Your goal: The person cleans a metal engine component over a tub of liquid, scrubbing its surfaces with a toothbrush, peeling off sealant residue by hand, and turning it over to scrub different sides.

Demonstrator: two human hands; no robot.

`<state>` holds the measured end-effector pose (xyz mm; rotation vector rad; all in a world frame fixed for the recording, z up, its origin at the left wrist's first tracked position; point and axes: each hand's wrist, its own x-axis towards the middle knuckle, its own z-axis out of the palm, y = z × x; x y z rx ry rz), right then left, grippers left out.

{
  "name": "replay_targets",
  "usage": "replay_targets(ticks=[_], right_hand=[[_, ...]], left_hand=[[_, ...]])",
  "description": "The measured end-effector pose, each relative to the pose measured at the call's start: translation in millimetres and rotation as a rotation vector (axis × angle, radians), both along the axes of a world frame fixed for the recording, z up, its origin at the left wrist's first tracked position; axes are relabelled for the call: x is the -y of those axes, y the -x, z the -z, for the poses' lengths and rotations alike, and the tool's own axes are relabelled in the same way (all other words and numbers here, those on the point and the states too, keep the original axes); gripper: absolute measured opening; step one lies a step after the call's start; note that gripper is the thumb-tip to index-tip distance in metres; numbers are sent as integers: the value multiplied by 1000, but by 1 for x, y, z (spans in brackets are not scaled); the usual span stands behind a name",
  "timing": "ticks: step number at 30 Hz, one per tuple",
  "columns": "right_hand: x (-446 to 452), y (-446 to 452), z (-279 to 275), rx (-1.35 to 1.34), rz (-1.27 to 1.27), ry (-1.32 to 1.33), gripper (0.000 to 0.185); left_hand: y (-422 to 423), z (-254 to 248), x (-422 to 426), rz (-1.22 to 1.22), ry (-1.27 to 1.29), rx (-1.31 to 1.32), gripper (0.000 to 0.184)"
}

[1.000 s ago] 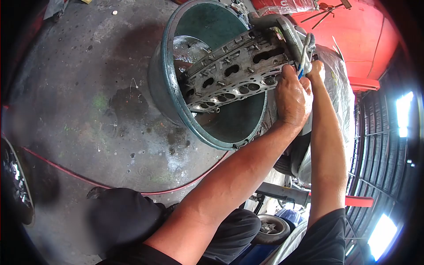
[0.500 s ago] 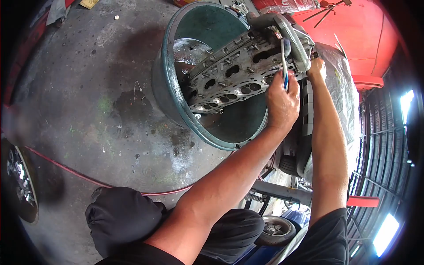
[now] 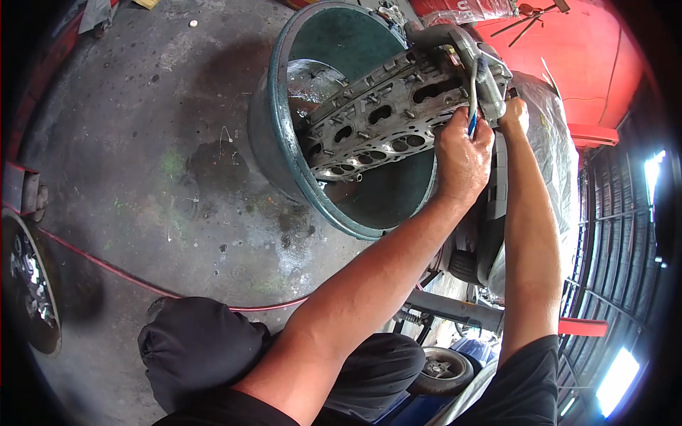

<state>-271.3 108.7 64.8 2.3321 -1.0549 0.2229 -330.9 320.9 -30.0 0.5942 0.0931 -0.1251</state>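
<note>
Engine part (image 3: 389, 112) slants out of a green tub (image 3: 263, 138), one end inside and the other past the rim, as the left hand (image 3: 463, 153) pinches a thin white-and-blue tool (image 3: 473, 89) between thumb and fingers, hiding a stretch of its edge. Beside it, the right hand (image 3: 513, 117) curls at the outer end, near a bent pipe (image 3: 490, 91), though what its fingers grip cannot be told. A red hose (image 3: 117, 270) crosses the stained floor (image 3: 170, 206), with plastic sheeting (image 3: 550, 145) and a red panel (image 3: 579, 71) beyond.
</note>
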Motion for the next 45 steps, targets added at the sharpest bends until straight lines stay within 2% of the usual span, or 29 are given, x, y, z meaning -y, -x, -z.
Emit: replay_targets(ticks=[5, 7, 8, 9, 11, 13, 17, 19, 21, 23, 25, 26, 28, 31, 32, 33, 34, 37, 39, 41, 43, 45], right_hand=[[13, 2, -1, 23, -16, -8, 38], [16, 3, -2, -26, -42, 9, 38], [18, 2, -2, -38, -34, 28, 37], [20, 3, -2, -51, -25, 47, 37], [12, 3, -4, -69, -44, 49, 35], [8, 2, -5, -21, 37, -30, 34], [14, 9, -2, -15, -82, 25, 35], [7, 5, -1, -29, -51, 34, 36], [9, 4, 0, -38, -18, 40, 37], [46, 1, 0, -63, -54, 63, 39], [65, -2, 1, -63, -75, 73, 41], [65, -2, 1, -87, -88, 85, 41], [49, -2, -1, -58, -70, 67, 40], [49, -2, 4, 14, -60, 52, 38], [60, -4, 1, -175, -58, 53, 38], [8, -5, -1, -55, 51, -21, 40], [-7, -4, 2, -24, 66, -29, 43], [8, -6, 6, 112, 100, -91, 55], [-21, -4, 6, 232, 133, -154, 56], [-41, -2, 6, 333, 141, -173, 58], [-50, -2, 7, 363, 124, -224, 58], [-55, 0, 5, 328, 75, -236, 58]], left_hand=[[0, 2, 3, -25, -87, 7, 7], [0, 7, 6, 263, 362, -133, 7], [-2, 8, 10, 308, 651, -229, 11], [-2, 12, 13, 306, 651, -235, 11], [-7, 14, -2, 449, 628, -209, 14], [-10, 15, -5, 471, 646, -208, 15], [-14, 18, -1, 447, 582, -124, 12], [-13, 19, 1, 406, 556, -63, 11], [-11, 18, 0, 296, 398, 7, 10], [-11, 18, -3, 288, 363, 19, 10], [-11, 17, -4, 219, 142, 98, 10], [-9, 18, 1, 225, 142, 100, 10], [-9, 19, 12, 34, -40, 192, 11], [-11, 19, 9, -16, -82, 237, 11], [-11, 18, 9, -34, -68, 242, 12], [-12, 17, 2, -79, -146, 277, 14], [-12, 18, 2, -74, -151, 281, 14], [-11, 14, 4, -73, -235, 286, 16], [-12, 17, 11, -192, -431, 359, 16], [-15, 11, 0, -88, -461, 374, 16], [-21, 21, 11, -92, -445, 386, 15], [-31, 23, -6, 177, -261, 387, 12]])
